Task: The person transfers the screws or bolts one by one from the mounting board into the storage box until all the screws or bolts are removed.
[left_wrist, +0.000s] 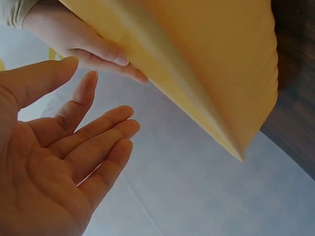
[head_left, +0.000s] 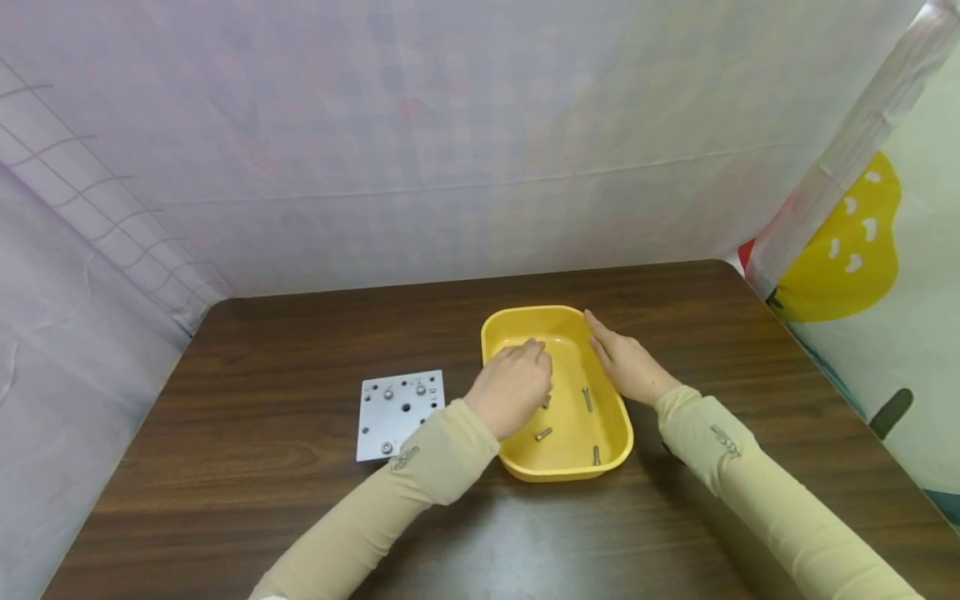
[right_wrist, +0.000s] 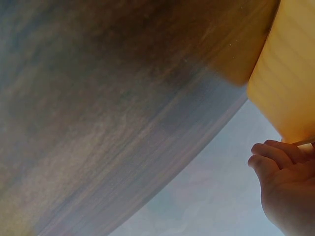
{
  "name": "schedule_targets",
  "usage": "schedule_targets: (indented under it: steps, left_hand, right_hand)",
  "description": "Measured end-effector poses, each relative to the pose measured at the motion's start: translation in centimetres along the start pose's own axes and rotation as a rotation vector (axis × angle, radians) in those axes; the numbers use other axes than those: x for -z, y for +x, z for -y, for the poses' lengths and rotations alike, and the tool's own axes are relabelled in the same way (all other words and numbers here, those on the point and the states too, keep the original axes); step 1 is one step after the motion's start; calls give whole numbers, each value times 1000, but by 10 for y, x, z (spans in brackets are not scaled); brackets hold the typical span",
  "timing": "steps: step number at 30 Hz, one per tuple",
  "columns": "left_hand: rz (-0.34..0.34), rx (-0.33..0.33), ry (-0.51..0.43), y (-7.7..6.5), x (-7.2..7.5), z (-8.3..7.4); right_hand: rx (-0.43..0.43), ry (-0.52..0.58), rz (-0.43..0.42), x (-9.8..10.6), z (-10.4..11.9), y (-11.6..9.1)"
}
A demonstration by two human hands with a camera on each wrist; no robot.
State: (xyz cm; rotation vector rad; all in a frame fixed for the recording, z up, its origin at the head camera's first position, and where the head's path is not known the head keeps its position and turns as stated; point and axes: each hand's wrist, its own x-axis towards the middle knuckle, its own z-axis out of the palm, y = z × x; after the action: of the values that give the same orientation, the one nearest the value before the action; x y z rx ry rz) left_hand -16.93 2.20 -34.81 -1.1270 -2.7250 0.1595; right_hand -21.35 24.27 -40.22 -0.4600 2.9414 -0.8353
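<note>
My left hand (head_left: 517,385) is above the left part of a yellow plastic tray (head_left: 558,477). In the left wrist view its palm shows with loosely bent fingers (left_wrist: 98,130) and nothing between them. Several metal bolts lie on the tray floor, among them a long bolt (head_left: 587,399), a short bolt (head_left: 544,433) and a bolt near the front corner (head_left: 596,456). At the tray's right side, my right hand (head_left: 628,365) grips the rim, with the thumb on the inner side and fingers outside. The left hand hides part of the tray floor.
A square silver metal plate (head_left: 375,417) with holes and several bolt heads lies left of the tray, partly covered by the left forearm. Both stand on a dark wooden table (head_left: 262,375). Pale printed curtains (head_left: 412,167) hang behind and beside the table.
</note>
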Motion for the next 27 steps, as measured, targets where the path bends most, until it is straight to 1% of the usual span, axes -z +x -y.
schedule_targets:
  steps: [7, 11, 15, 20, 27]
  left_hand:
    - [32, 20, -42, -4, -3, 1]
    - [32, 39, -74, -8, -4, 4]
    - [12, 51, -82, -13, -4, 11]
    - [-22, 72, -96, -24, -4, 23]
    - [-79, 133, -130, -43, 1, 42]
  right_hand:
    - [1, 5, 1, 0, -1, 0]
    - [4, -5, -2, 0, -1, 0]
    - [2, -3, 1, -1, -1, -1]
    - [7, -4, 1, -1, -1, -1]
    - [15, -10, -8, -1, -1, 0]
